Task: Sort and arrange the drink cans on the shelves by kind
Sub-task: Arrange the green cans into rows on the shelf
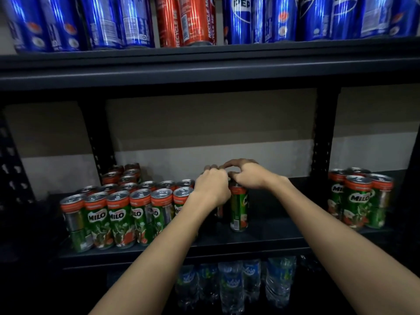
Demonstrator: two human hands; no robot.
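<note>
Gripping green Milo cans (238, 206) from above on the middle shelf (261, 235): left hand (212, 186), right hand (248, 175), fingers curled. Above, blue cans (241, 21); below, water bottles (231, 287).

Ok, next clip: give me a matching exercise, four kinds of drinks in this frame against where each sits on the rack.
Things:
1. Blue Pepsi cans
2. Red cans
3. Milo cans
4. Water bottles

Places:
A. Bottom level, under the arms
B. Middle shelf, in groups at left and right
C. Top shelf, both sides
D. Top shelf, centre, between blue ones

Pairs: 1-C, 2-D, 3-B, 4-A
</note>
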